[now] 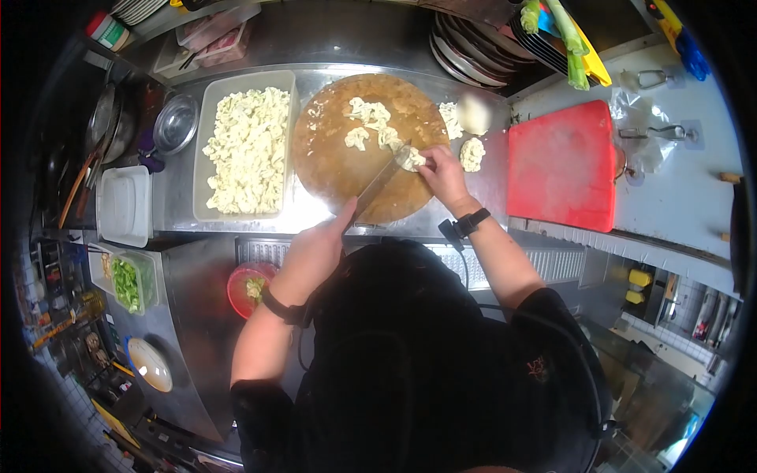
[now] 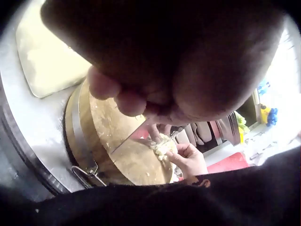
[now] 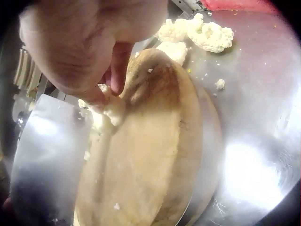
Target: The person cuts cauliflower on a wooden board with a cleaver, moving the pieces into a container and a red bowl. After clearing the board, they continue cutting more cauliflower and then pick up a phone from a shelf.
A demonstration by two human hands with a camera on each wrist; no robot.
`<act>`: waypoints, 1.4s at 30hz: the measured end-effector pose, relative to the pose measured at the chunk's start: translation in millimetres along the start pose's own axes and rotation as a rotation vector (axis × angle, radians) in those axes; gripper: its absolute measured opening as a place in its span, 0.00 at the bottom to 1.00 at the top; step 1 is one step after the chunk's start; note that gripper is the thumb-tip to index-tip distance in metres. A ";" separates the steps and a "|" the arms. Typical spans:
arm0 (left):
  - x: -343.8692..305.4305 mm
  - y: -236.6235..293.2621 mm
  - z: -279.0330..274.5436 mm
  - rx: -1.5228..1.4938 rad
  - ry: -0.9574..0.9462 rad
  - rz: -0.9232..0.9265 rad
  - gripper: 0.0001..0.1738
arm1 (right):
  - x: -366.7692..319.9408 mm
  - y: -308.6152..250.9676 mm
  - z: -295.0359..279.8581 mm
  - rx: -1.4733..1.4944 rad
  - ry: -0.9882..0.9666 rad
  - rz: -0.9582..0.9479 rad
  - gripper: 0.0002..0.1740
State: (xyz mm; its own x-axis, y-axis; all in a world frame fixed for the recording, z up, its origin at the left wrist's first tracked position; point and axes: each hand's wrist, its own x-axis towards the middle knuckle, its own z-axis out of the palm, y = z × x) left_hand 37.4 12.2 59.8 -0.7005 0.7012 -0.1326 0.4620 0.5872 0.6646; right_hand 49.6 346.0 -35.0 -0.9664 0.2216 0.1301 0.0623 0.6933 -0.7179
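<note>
My left hand (image 1: pixel 311 260) grips the handle of a cleaver (image 1: pixel 378 185), its blade reaching over a round wooden chopping block (image 1: pixel 327 150). A piece of cauliflower (image 1: pixel 412 160) sits on the block by the blade's far end, pinched between the fingers and thumb of my right hand (image 1: pixel 447 175). From the right wrist, the broad cleaver blade (image 3: pixel 49 155) stands close beside those fingers and the cauliflower (image 3: pixel 113 110). Several cut florets (image 1: pixel 369 114) lie farther back on the block. In the left wrist view my left hand (image 2: pixel 141 94) is dark and hides the cleaver's handle.
Left of the block stands a plastic tub (image 1: pixel 292 126) full of cauliflower florets (image 1: pixel 246 150). Larger cauliflower pieces (image 1: pixel 471 155) lie on the steel counter to the right, before a red board (image 1: pixel 561 165). Stacked plates (image 1: pixel 465 51) stand behind; a metal bowl (image 1: pixel 175 124) is far left.
</note>
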 end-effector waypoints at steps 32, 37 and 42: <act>17.0 -9.7 35.3 0.096 0.015 -0.035 0.43 | -2.3 14.9 5.9 0.043 0.024 0.005 0.15; 15.9 -15.4 18.8 -0.156 -0.028 -0.203 0.42 | -7.5 0.9 -3.2 0.002 0.009 -0.058 0.17; -1.0 -16.4 15.1 -0.158 0.024 -0.197 0.42 | -0.1 -27.8 -10.9 -0.109 -0.031 -0.033 0.19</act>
State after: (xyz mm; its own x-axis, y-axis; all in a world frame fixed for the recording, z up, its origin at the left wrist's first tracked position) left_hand 38.8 7.9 37.8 -0.7822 0.5683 -0.2551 0.2258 0.6403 0.7342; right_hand 50.7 334.1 -7.5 -0.9756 0.1772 0.1294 0.0557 0.7704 -0.6352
